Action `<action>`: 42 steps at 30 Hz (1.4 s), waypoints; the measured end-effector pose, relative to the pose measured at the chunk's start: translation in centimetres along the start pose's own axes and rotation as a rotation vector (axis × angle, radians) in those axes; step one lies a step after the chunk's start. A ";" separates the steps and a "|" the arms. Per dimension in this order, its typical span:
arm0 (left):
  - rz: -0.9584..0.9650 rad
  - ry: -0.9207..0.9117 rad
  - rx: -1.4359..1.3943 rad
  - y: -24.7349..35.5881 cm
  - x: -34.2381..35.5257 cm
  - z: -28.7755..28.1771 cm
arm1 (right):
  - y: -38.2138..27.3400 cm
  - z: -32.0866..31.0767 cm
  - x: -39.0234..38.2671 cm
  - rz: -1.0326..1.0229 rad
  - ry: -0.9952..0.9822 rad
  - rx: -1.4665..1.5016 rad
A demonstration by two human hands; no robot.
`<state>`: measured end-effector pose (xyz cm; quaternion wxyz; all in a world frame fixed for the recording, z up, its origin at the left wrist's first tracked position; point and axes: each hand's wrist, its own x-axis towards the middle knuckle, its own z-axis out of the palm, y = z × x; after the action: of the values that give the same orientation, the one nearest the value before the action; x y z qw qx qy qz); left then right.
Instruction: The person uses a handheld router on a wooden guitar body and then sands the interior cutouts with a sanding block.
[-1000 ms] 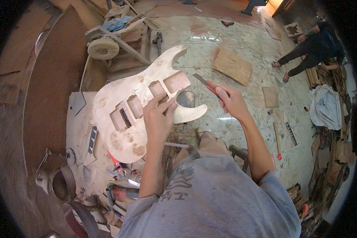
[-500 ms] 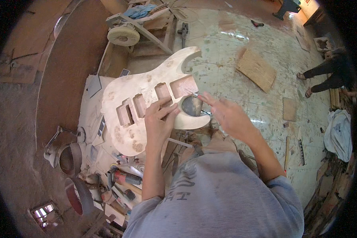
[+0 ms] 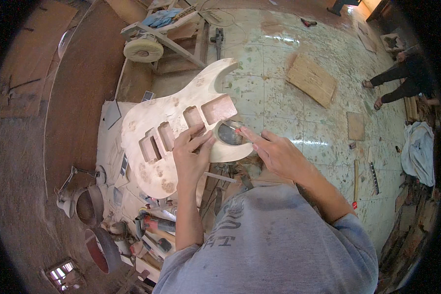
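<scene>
An unfinished pale wooden electric guitar body [image 3: 154, 110], with several routed pockets and brown patches, lies flat in front of me. My left hand [image 3: 192, 153] presses on it with bent fingers beside the inner pockets, near the lower cutaway. In my right hand [image 3: 281, 156], just right of that cutaway, is a slim tool [image 3: 236, 130] with a red part and a thin metal tip. Its tip is at the cutaway's inner edge; the fingers hide the rest of it, and I cannot tell its exact kind. Something dark and round shows below the cutaway.
Left of me are an angle grinder [image 3: 160, 224], sanding-belt loops [image 3: 103, 251] and a desk lamp [image 3: 66, 202]. A disc on a wooden frame [image 3: 143, 50] stands beyond the guitar body. On the floor lie a board [image 3: 311, 80] and a hammer [image 3: 355, 183]. Another person's legs [image 3: 394, 84] show at right.
The tool's tip has shifted from the neck pocket's edge to the cutaway's inner edge, with my right hand lower. My left hand stays on the guitar body. The whole view has shifted slightly.
</scene>
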<state>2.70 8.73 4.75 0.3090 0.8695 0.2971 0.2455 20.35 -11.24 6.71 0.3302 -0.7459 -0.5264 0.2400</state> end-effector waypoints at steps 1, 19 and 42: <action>-0.001 -0.003 -0.004 -0.1 0.0 0.1 | 0.2 0.0 0.1 -0.016 0.002 -0.012; 0.001 0.032 -0.055 -1.0 -0.3 0.4 | 3.3 -0.8 1.8 0.372 -0.067 0.682; -0.040 0.038 -0.083 -0.3 -0.4 0.5 | 2.6 -2.1 2.8 0.209 -0.085 0.401</action>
<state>2.68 8.46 4.12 0.3441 0.8450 0.3095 0.2677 24.40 -9.69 6.11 0.4226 -0.7050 -0.4016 0.4038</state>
